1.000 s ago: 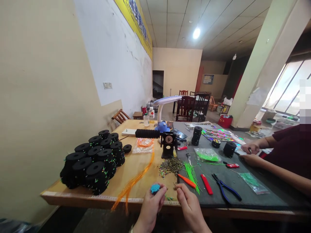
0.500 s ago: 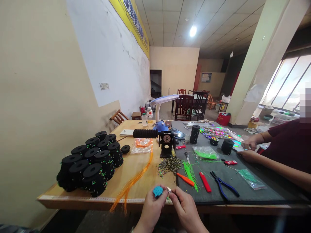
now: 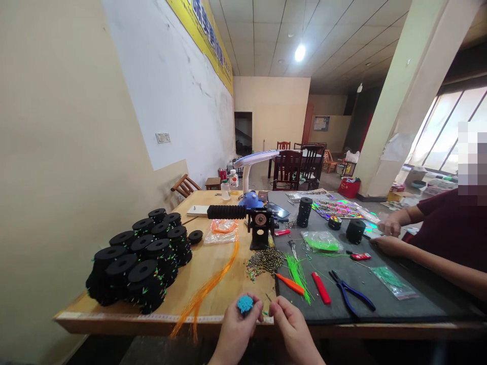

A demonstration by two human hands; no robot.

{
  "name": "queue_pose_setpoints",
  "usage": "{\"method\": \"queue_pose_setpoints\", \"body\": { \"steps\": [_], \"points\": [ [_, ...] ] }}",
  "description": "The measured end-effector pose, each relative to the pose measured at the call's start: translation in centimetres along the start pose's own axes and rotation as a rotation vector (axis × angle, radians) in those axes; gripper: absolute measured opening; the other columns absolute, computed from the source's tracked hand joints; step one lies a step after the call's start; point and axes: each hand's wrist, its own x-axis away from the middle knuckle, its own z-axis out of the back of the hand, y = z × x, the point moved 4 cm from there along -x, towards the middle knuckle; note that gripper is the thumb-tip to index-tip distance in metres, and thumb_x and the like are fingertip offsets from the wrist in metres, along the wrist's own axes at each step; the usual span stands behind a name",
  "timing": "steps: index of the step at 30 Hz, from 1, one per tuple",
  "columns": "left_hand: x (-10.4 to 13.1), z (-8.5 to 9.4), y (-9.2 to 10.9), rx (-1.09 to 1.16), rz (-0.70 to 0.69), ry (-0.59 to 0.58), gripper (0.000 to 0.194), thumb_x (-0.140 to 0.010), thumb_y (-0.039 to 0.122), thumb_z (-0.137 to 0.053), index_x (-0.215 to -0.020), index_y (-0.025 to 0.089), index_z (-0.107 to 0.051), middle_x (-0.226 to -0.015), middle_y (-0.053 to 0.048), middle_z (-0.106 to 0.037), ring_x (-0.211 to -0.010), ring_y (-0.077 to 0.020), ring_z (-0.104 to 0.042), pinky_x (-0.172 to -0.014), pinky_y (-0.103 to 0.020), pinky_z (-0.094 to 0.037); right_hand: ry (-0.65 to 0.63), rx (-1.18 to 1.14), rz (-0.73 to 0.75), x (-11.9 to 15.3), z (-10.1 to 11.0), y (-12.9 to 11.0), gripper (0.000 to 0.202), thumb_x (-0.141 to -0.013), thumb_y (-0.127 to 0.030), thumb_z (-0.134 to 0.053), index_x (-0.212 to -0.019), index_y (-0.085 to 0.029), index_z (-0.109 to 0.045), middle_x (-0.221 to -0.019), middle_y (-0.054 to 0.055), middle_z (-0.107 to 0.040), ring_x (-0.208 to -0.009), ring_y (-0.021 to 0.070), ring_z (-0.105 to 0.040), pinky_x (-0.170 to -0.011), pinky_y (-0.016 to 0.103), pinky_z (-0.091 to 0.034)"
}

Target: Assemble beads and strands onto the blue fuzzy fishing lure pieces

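My left hand (image 3: 236, 327) is closed at the near table edge, around a turquoise cluster of small bits (image 3: 245, 304) whose lower part the fingers hide. Just to its right, my right hand (image 3: 292, 325) is closed in a pinch, and a thin, small piece (image 3: 269, 297) sticks up at its fingertips, too small to name. A narrow gap separates the two hands. Beyond them lie a heap of dark metallic beads (image 3: 265, 261), an orange pointed tool (image 3: 289, 284) and a bundle of green strands (image 3: 298, 276).
Black foam spools (image 3: 141, 271) crowd the left side. A black winder (image 3: 261, 228) stands mid-table before a desk lamp (image 3: 249, 175); orange strands (image 3: 213, 281) hang over the edge. Blue-handled pliers (image 3: 352, 294) and a red lighter (image 3: 321, 288) lie right. A co-worker's hands (image 3: 390, 235) are far right.
My hands have drawn slightly apart, opening a gap between the fingertips. The shiny piece between them shows less now. The camera view has shifted a little.
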Motion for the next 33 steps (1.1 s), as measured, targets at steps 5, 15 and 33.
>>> {"method": "queue_pose_setpoints", "body": {
  "steps": [5,15,33],
  "points": [
    [-0.2,0.4,-0.2,-0.034,-0.032,0.046,0.036,-0.068,0.049,-0.073,-0.073,0.015,-0.059,-0.053,0.003,-0.056,-0.043,-0.0084,-0.043,-0.041,-0.018,-0.032,0.05,-0.023,-0.026,-0.2,0.3,0.9,0.053,-0.082,-0.068,-0.042,-0.062,-0.02,-0.045,-0.059,-0.003,-0.041,-0.058,0.0125,-0.039,-0.056,0.023,-0.034],
    [-0.3,0.7,0.4,-0.148,-0.139,0.058,0.036,-0.07,0.051,-0.07,-0.069,0.015,-0.062,-0.056,0.001,-0.059,-0.056,-0.0156,-0.056,-0.057,-0.024,-0.047,0.124,0.912,0.137,-2.1,1.4,1.5,0.02,-0.09,-0.031,-0.051,-0.082,-0.019,-0.064,-0.078,0.005,-0.069,-0.071,0.0187,-0.063,-0.061,0.025,-0.036],
    [-0.5,1.2,1.2,-0.219,-0.203,0.058,0.032,-0.074,0.048,-0.067,-0.069,0.016,-0.063,-0.057,-0.001,-0.06,-0.057,-0.0178,-0.058,-0.057,-0.024,-0.048,0.405,1.055,-0.147,-3.5,14.0,2.2,0.013,-0.079,-0.012,-0.051,-0.07,-0.015,-0.061,-0.076,0.011,-0.066,-0.072,0.0219,-0.062,-0.063,0.028,-0.039]
  ]
}}
